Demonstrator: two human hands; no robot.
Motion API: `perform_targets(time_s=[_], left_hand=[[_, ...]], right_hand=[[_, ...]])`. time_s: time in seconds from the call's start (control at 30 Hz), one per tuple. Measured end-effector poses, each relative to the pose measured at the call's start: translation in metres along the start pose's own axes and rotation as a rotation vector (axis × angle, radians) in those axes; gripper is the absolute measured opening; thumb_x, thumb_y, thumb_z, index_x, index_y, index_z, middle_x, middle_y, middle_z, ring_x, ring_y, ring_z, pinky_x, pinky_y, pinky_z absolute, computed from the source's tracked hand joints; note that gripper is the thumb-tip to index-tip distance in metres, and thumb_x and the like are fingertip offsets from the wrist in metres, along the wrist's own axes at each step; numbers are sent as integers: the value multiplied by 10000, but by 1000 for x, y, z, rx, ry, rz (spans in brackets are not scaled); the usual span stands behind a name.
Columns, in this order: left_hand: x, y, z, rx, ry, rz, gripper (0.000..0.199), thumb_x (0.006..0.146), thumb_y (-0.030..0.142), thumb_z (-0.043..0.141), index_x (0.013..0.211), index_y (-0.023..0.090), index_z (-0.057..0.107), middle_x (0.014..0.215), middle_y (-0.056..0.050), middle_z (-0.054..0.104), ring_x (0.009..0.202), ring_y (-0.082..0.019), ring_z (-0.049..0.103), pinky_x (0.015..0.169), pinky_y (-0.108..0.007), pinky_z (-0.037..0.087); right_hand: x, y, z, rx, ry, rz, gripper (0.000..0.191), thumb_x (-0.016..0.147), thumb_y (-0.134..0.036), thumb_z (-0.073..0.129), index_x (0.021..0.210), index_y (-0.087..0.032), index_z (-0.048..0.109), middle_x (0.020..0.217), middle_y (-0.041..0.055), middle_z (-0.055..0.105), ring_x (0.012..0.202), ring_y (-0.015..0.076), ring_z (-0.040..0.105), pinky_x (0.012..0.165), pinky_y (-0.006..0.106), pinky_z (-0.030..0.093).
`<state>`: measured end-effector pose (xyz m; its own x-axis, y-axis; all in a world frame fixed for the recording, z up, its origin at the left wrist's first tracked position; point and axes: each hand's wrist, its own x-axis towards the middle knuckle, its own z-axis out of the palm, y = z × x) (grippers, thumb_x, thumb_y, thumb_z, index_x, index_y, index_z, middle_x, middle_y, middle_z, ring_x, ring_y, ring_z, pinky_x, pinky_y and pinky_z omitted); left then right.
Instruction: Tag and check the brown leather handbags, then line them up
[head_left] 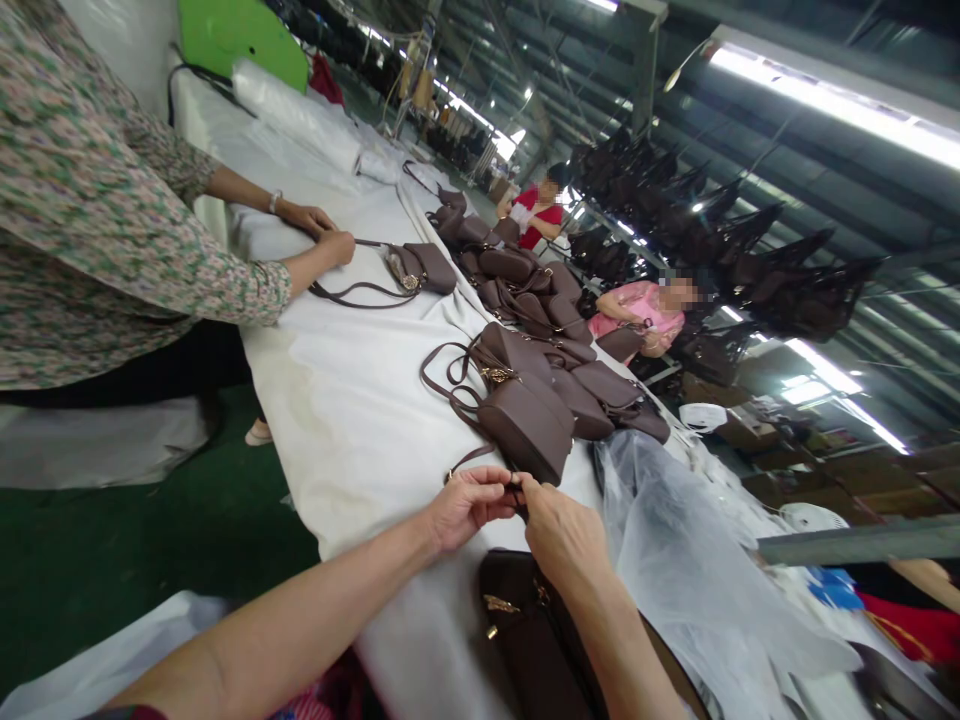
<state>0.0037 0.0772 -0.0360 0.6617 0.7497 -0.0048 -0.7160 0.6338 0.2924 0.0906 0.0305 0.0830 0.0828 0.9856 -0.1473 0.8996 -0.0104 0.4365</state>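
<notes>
My left hand (471,508) and my right hand (561,528) meet fingertip to fingertip over the table's near part. Both are closed in a pinch on a thin dark strap (516,486), mostly hidden by the fingers. Beneath my right forearm lies a dark brown handbag (525,640) with gold-coloured fittings and a tassel charm. Just beyond my hands, another brown handbag (529,420) rests on the table with its strap looped out to the left.
A white-covered table (330,400) runs away from me. Brown bags (517,265) are heaped along its right side, near clear plastic sheeting (652,510). At left, a co-worker in a floral top (112,220) handles the strap of a small bag (424,268). Other people sit beyond.
</notes>
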Motion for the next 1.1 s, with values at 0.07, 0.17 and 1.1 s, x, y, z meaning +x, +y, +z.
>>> perform_targets(time_s=[0.07, 0.17, 1.1], left_hand=[[-3, -2, -1, -132, -19, -46, 196, 669, 101, 766, 846, 111, 683, 1066, -83, 698, 834, -150, 687, 645, -201, 505], [-6, -5, -2, -216, -48, -79, 164, 707, 64, 712, 859, 124, 694, 1135, -77, 679, 835, -124, 680, 623, -177, 486], [-71, 74, -21, 1261, -21, 142, 156, 740, 290, 591, 710, 167, 500, 635, 29, 554, 610, -113, 522, 596, -224, 393]], right_hand=[[0, 3, -1, 22, -32, 0, 284, 922, -86, 387, 1078, -190, 601, 945, 83, 712, 833, 209, 707, 624, 263, 436], [0, 5, -5, 53, -64, 15, 277, 963, -171, 350, 1018, -171, 621, 940, 97, 724, 855, 235, 710, 638, 285, 456], [-80, 73, 39, 536, 143, -61, 404, 890, -210, 413, 1261, -185, 571, 1206, 128, 636, 1038, 255, 638, 924, 401, 482]])
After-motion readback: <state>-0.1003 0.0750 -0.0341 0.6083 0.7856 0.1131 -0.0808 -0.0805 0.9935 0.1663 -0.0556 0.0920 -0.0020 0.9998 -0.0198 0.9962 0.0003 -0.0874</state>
